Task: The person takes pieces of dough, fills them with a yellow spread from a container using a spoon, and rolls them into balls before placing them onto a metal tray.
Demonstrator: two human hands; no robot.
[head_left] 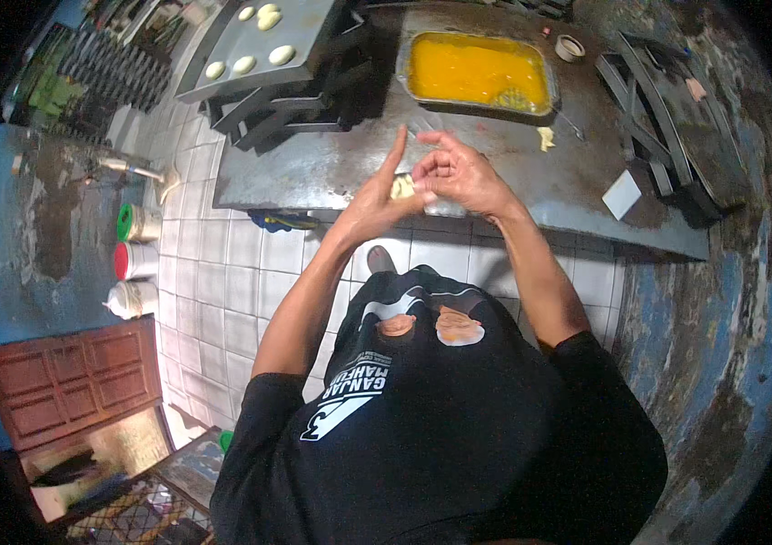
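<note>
Over the near edge of the metal table, my left hand cradles a small pale piece of dough, with one finger stretched upward and the thumb below it. My right hand meets it from the right, its fingers curled and the tips pinching at the dough's side. Part of the dough is hidden behind the fingers. Beyond my hands lies a rectangular metal pan filled with a glossy yellow-orange mixture. A wire whisk rests in its near right corner.
At the left, a metal tray with several pale dough balls tops stacked black trays. A dough scrap, a white flat scraper and a small cup lie right. Dark metal trays lean at the right end.
</note>
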